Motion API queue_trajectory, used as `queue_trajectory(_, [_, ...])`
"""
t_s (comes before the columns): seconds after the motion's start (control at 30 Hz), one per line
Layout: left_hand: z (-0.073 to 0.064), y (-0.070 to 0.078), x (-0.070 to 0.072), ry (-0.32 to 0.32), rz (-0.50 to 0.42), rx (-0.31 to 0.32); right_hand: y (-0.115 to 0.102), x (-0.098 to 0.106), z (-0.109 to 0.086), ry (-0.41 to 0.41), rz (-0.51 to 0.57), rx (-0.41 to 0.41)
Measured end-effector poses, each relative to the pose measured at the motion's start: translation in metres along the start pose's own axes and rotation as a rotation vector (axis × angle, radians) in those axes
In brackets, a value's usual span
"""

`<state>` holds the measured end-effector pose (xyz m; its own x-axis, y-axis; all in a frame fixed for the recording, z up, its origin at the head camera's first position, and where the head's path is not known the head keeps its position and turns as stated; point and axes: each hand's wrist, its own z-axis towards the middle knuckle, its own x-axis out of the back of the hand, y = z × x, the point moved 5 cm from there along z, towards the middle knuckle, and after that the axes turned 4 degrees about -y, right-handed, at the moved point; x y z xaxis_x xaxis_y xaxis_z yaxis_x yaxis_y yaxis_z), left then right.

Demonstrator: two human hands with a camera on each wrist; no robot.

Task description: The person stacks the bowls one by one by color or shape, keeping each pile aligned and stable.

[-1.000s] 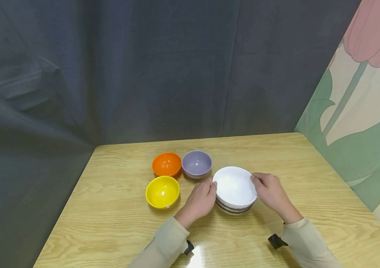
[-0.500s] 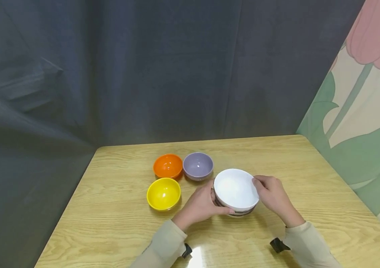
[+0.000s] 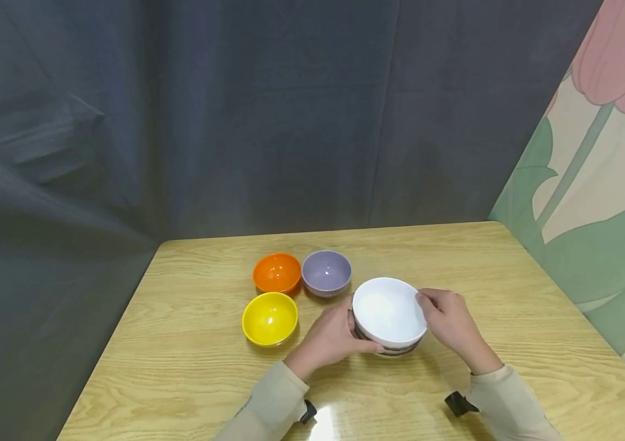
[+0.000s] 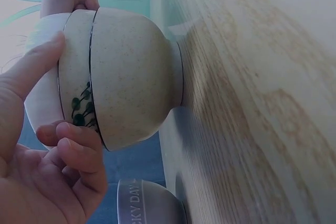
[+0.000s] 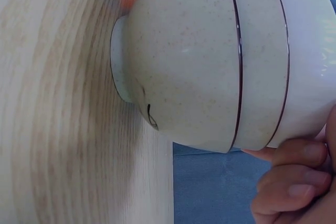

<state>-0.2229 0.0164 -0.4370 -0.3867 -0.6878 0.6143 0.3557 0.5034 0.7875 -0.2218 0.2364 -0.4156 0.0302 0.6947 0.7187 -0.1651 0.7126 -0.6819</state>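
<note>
Left hand (image 3: 334, 340) and right hand (image 3: 447, 315) on a stack of three bowls (image 5: 184, 61)

At far left, a dark cloth (image 3: 86, 153) hangs and runs across behind the wooden counter (image 3: 180, 367). On the counter's left half sits a yellow bowl (image 3: 270, 319), with an orange bowl (image 3: 277, 273) just behind it. A purple bowl (image 3: 326, 273) stands close beside the orange one, to its right; all three are upright.

Next comes the left hand, reaching out of a pale sleeve (image 3: 268, 398) with a black strap (image 3: 308, 412) under it. Its fingers and thumb are spread round the left side of the stack, holding it. The stack rests upright on the counter, right of and nearer than the purple bowl: a lower speckled bowl (image 4: 128, 72), a middle speckled bowl (image 4: 76, 61) with a dark rim line and a green leaf design (image 4: 83, 109) near the left fingertips, and a white bowl (image 3: 388, 311) on top.

At the stack's right, the right hand's fingers are drawn close, pinching the white bowl's rim. Farthest right, the wall (image 3: 594, 245) carries a pink tulip and green leaves
</note>
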Motion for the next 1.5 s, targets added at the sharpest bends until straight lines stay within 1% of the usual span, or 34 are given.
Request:
queue_trajectory(0.27, [0.0,0.002,0.001,-0.013,-0.014,-0.008,0.0,0.001,-0.002,0.005,0.007,0.013])
queue_trajectory(0.37, [0.0,0.001,0.002,-0.038,-0.071,-0.024,0.001,0.001,-0.002,0.011,0.008,0.014])
queue_trajectory(0.43, [0.0,0.001,0.002,-0.053,-0.101,-0.013,0.002,0.001,-0.002,0.012,0.01,0.011])
queue_trajectory(0.5, [0.001,0.001,0.002,-0.062,-0.122,0.021,0.002,0.001,-0.002,0.009,0.016,0.008])
queue_trajectory(0.53, [0.0,0.001,0.003,-0.059,-0.114,0.048,0.002,0.001,-0.003,0.008,0.016,0.007])
queue_trajectory(0.6, [0.001,0.001,0.003,-0.033,-0.08,0.097,0.002,0.001,-0.003,0.005,0.016,0.005])
queue_trajectory(0.7, [0.002,0.003,0.004,0.025,-0.029,0.132,0.002,0.002,-0.004,0.0,0.02,-0.003])
queue_trajectory(0.8, [0.003,0.005,0.003,0.099,0.03,0.134,0.002,0.0,-0.003,-0.012,0.051,-0.019])
queue_trajectory(0.87, [0.004,0.006,0.003,0.132,0.07,0.13,0.002,-0.001,-0.003,-0.012,0.061,-0.022])
queue_trajectory(0.93, [0.004,0.007,0.004,0.151,0.1,0.119,0.002,-0.001,-0.003,-0.011,0.066,-0.021])
queue_trajectory(1.03, [0.005,0.01,0.004,0.159,0.128,0.102,0.003,0.0,-0.002,0.0,0.046,-0.012])
queue_trajectory(1.17, [0.005,0.012,0.005,0.164,0.171,0.098,0.003,0.0,-0.001,-0.004,0.042,-0.014])
queue_trajectory(1.3, [0.004,0.011,0.006,0.177,0.202,0.108,0.004,-0.002,-0.002,-0.01,0.046,-0.017])
queue_trajectory(1.43, [0.005,0.008,0.006,0.175,0.206,0.138,0.007,-0.003,-0.003,-0.013,0.051,-0.015])
queue_trajectory(1.5, [0.006,0.008,0.005,0.171,0.232,0.143,0.008,-0.003,-0.003,-0.014,0.059,-0.011])
